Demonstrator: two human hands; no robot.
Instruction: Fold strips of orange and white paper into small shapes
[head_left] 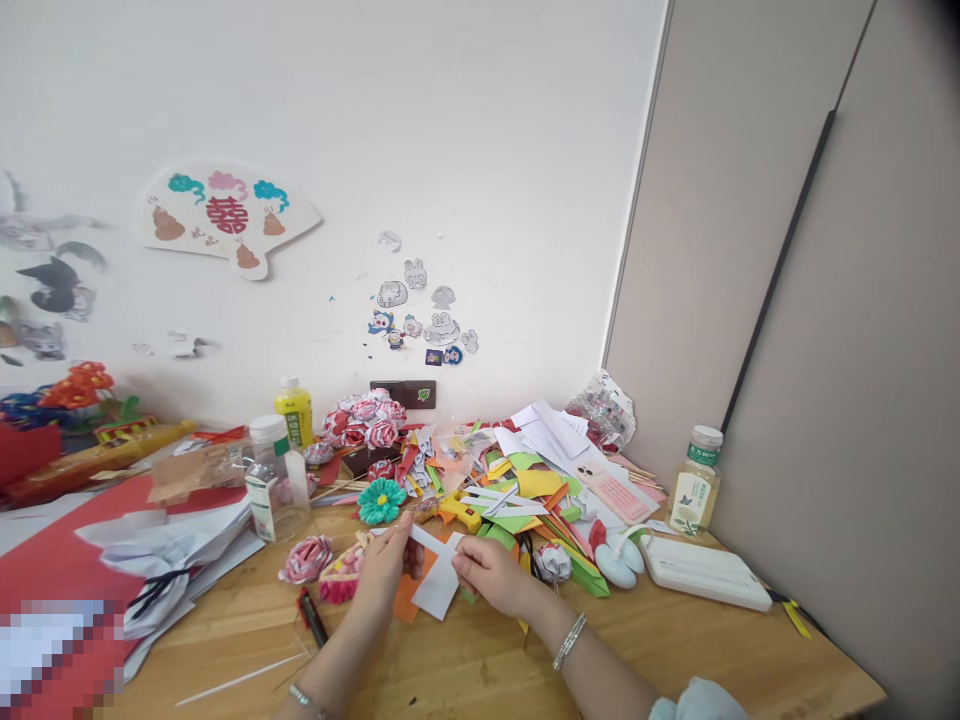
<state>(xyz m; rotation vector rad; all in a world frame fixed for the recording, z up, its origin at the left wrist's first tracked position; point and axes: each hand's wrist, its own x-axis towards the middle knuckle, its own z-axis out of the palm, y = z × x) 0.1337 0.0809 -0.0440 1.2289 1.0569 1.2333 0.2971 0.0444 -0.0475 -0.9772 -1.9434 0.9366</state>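
My left hand (388,568) is closed on the end of a narrow white paper strip (429,541), above the near part of the wooden table. My right hand (491,574) pinches the strip's other end, where it meets a wider white paper piece (437,588) that hangs down. I cannot tell whether strip and piece are joined. An orange paper (406,600) lies behind and below them. Just beyond my hands are a yellow glue gun (459,512) and a teal flower (382,500). A pink-and-white paper rose (306,559) rests to the left of my left hand.
Coloured paper scraps (525,490) pile up toward the wall. A clear jar (271,480) and a yellow bottle (294,410) stand at left, another bottle (691,485) at right. A white box-like device (703,572) sits near the right edge. A dark pen (313,618) lies by my left forearm.
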